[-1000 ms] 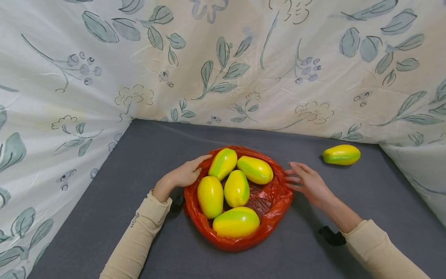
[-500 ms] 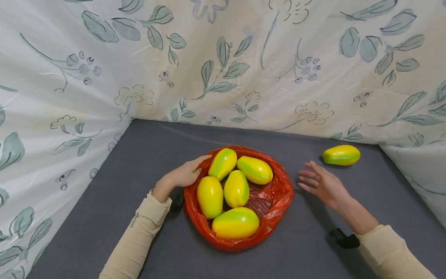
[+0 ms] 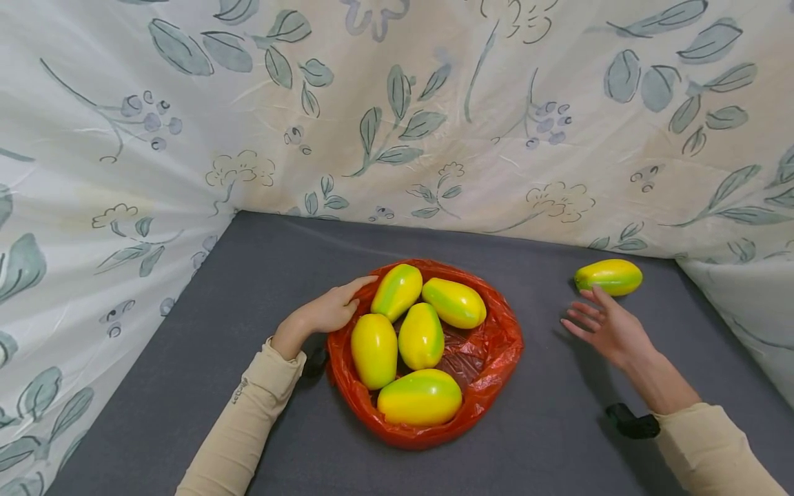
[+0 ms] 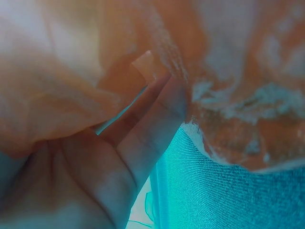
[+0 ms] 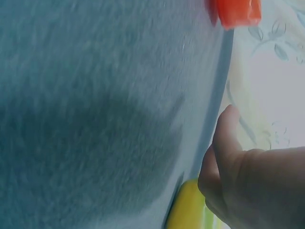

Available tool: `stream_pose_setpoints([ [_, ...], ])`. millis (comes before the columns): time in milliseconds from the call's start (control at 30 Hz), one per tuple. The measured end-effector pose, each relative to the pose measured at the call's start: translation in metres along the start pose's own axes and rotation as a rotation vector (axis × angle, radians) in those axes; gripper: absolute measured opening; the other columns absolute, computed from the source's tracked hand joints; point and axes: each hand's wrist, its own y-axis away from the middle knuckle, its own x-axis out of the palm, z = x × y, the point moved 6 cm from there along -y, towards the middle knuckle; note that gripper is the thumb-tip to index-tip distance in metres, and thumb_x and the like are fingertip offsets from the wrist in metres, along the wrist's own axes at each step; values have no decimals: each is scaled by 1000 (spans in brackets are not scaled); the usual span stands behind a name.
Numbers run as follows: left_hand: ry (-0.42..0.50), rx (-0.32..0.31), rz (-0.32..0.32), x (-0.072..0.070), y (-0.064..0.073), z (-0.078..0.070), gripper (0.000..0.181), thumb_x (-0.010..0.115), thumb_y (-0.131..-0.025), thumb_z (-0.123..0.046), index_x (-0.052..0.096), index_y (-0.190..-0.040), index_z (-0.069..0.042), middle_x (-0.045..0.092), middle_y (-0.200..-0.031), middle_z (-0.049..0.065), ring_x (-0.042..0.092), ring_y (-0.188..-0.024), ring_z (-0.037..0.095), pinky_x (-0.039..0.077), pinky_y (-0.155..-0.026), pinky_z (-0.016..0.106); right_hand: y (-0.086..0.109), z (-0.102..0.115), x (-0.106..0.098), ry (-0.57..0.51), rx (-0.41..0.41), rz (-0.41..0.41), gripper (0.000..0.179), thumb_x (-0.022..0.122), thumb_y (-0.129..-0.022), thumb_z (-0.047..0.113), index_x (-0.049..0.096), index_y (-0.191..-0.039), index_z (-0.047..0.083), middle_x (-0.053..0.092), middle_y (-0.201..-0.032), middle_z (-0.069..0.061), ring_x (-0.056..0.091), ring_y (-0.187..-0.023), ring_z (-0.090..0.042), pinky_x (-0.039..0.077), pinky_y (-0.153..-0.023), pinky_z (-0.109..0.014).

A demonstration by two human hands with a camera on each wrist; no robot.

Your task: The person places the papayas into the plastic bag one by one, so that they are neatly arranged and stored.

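Observation:
A red plastic bag (image 3: 499,365), its rim rolled open, stands on the dark table and holds several yellow-green papayas (image 3: 422,336). My left hand (image 3: 329,310) grips the bag's left rim. In the left wrist view, the thin plastic (image 4: 71,95) drapes over part of the hand and hides some fingertips. At the back right, one single papaya (image 3: 611,277) lies on its side. My right hand (image 3: 611,329) hovers just in front of it, fingers spread and holding nothing. The right wrist view shows that papaya (image 5: 188,207) beside the fingers.
The grey-black table cloth (image 3: 260,255) runs back to a floral curtain (image 3: 471,158). Curtain also hangs along the left side (image 3: 93,275) and the right. A dark wrist device (image 3: 633,421) is on the right wrist.
My right hand has moved away from the bag's right rim, rightward to the single papaya. The left hand and the bag have stayed in place.

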Motion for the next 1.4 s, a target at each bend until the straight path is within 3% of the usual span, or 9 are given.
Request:
stream_pose_setpoints([
  [100, 3, 4, -1, 0, 0, 0, 52, 36, -100, -1, 24, -151, -7, 30, -149, 20, 38, -128, 34, 30, -106, 49, -2, 2, -9, -31, 11, -28, 68, 59, -91, 41, 21, -144, 23, 34, -126, -3, 39, -111, -19, 51, -83, -36],
  [333, 3, 4, 0, 0, 1, 0, 52, 36, -100, -2, 24, -151, -7, 29, -150, 20, 36, -130, 35, 29, -106, 50, -5, 3, -28, -109, 60, -131, 59, 63, -88, 41, 31, -135, 29, 35, -125, -1, 41, -107, -18, 52, -81, -39],
  [500, -3, 2, -2, 0, 1, 0, 51, 35, -100, -2, 24, -151, -6, 28, -150, 20, 34, -132, 35, 27, -107, 50, -7, 6, -41, -141, 67, -178, 85, 64, -87, 41, 8, -151, 31, 36, -122, 0, 41, -106, -18, 52, -82, -40],
  [667, -6, 5, -5, 0, 1, 0, 51, 35, -100, -2, 25, -150, -6, 29, -150, 21, 34, -132, 35, 27, -107, 50, -10, 7, -57, -167, 55, -233, 91, 63, -88, 41, 0, -153, 31, 36, -123, 0, 41, -106, -17, 52, -82, -41],
  [733, -6, 7, -6, 0, 0, -1, 51, 35, -100, -1, 25, -150, -5, 29, -150, 21, 34, -132, 35, 27, -107, 50, -11, 8, -63, -164, 51, -257, 91, 62, -88, 42, -1, -153, 30, 32, -134, -2, 38, -113, -17, 51, -83, -41],
  [833, -8, 8, -8, 0, 0, -1, 51, 36, -100, -2, 25, -150, -5, 30, -149, 21, 35, -131, 35, 28, -106, 50, -10, 10, -68, -183, 54, -302, 90, 62, -88, 42, -1, -153, 32, 16, -151, -1, 27, -131, -20, 49, -88, -43],
  [933, -9, 6, -10, 0, 1, -1, 51, 36, -100, -2, 25, -150, -5, 30, -149, 21, 36, -130, 35, 28, -106, 50, -10, 13, -73, -222, 57, -362, 87, 61, -89, 41, 2, -152, 35, 4, -155, 7, 12, -140, -16, 46, -92, -45],
  [1200, -13, 9, -11, 0, 0, -1, 51, 36, -100, -1, 26, -150, -5, 30, -149, 21, 35, -131, 35, 28, -107, 50, -20, 19, -92, -246, 55, -494, 80, 60, -88, 44, 9, -150, 41, 2, -156, 11, 12, -140, -14, 34, -101, -47],
  [1400, -12, 17, -8, 0, 0, -2, 51, 36, -100, -2, 25, -150, -4, 30, -149, 21, 36, -130, 35, 28, -107, 50, -39, 20, -115, -177, 51, -562, 83, 60, -84, 51, 7, -148, 46, 2, -156, 9, 11, -141, -15, 40, -97, -49],
])
